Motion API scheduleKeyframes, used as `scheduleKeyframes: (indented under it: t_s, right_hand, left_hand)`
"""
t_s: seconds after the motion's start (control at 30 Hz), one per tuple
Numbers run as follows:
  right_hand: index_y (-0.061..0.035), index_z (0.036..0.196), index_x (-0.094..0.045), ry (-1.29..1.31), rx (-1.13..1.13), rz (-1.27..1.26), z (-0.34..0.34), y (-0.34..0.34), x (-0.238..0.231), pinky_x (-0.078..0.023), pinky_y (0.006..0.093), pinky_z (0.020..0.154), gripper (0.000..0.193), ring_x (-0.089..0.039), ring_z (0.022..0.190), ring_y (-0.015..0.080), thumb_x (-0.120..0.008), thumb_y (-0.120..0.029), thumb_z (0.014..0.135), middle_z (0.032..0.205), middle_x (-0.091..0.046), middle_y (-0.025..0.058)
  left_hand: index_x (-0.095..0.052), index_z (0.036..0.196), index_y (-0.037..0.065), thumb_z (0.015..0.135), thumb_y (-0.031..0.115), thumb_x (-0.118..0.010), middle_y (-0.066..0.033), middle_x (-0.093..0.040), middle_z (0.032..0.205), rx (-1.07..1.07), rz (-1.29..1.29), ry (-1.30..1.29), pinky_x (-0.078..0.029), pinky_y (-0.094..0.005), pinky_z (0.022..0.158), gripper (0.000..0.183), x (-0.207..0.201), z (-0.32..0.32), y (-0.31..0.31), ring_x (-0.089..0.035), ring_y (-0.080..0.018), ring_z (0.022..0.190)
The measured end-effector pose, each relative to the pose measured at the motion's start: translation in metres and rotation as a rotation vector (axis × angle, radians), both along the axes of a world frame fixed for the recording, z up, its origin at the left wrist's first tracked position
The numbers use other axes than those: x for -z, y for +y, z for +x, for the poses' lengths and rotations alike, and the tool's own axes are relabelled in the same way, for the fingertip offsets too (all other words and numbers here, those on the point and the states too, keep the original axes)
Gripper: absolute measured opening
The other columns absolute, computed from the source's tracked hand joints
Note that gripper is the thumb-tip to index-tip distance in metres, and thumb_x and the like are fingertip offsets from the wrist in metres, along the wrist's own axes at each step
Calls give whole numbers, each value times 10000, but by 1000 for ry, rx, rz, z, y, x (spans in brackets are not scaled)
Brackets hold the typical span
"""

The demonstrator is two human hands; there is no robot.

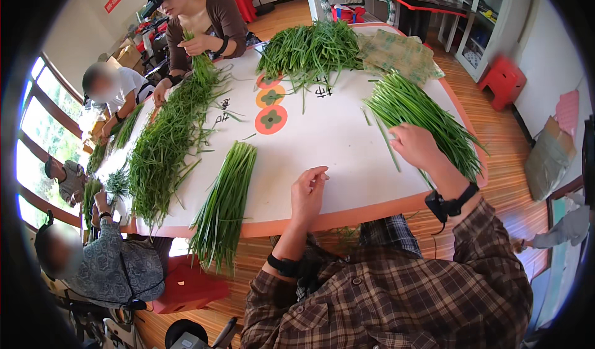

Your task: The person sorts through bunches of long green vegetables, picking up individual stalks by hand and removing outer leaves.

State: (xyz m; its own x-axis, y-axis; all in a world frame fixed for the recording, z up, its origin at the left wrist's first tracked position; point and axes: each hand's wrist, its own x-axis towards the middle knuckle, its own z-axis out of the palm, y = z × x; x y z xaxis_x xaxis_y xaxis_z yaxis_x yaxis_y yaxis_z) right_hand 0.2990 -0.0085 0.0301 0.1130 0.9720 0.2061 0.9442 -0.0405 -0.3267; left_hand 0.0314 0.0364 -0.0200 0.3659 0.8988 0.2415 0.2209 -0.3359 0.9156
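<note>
Two bare hands reach over one white tabletop (347, 157) with an orange edge. The left hand (308, 191) is above the near part of the table, its fingers drawn together and loosely curled; whether they pinch anything I cannot tell. The right hand (416, 146) is at the left side of one bundle of long green stalks, the right bundle (427, 117), its fingers bent; whether they grip a stalk I cannot tell. One loose stalk (385, 139) lies just left of those fingertips.

Four large masses of greens are on the table: the right bundle; one near bundle (224, 194), left of the left hand, its lower ends hanging past the edge; one far heap (310, 48) across the table; and one long, tangled heap (161, 151) along the left. Several smaller bunches lie beyond that, too crowded to count surely.

Three round orange fruits (271, 119) are printed in a row on the tabletop. Mesh sacking (396, 55) lies beside the far heap. Four other people are around the left part of the table; one, in a brown cardigan (226, 21), holds an upright bunch (201, 67). Two red stools show, one right stool (503, 81) and one lower-left stool (186, 290). Two dark bands circle the wearer's wrists, one on each.
</note>
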Motion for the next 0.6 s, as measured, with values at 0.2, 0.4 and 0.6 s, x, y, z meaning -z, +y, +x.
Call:
scheduleKeyframes:
  t_s: [0.2,0.4,0.6]
  right_hand:
    - [-51,786,-633,-403,14,-272,3,72,-3,-473,389,633,198,-590,739,299,-552,-227,742,775,-610,132]
    - [-53,757,-653,-492,76,-361,1,85,0,-483,373,656,169,-606,774,284,-546,-177,717,809,-627,142]
    - [-46,730,-642,-377,123,-390,1,76,-19,-480,366,625,147,-604,739,269,-547,-152,695,789,-628,130]
  left_hand:
    - [-564,965,-18,864,74,-469,-17,-566,741,12,-175,-163,-378,-181,600,166,10,-4,5,-475,-46,650]
    - [-559,962,-18,860,62,-465,-16,-561,737,40,-194,-198,-377,-175,637,160,15,-5,5,-486,-51,695]
    - [-557,961,-18,856,42,-458,-26,-560,741,48,-186,-218,-397,-186,667,156,18,-7,7,-511,-67,713]
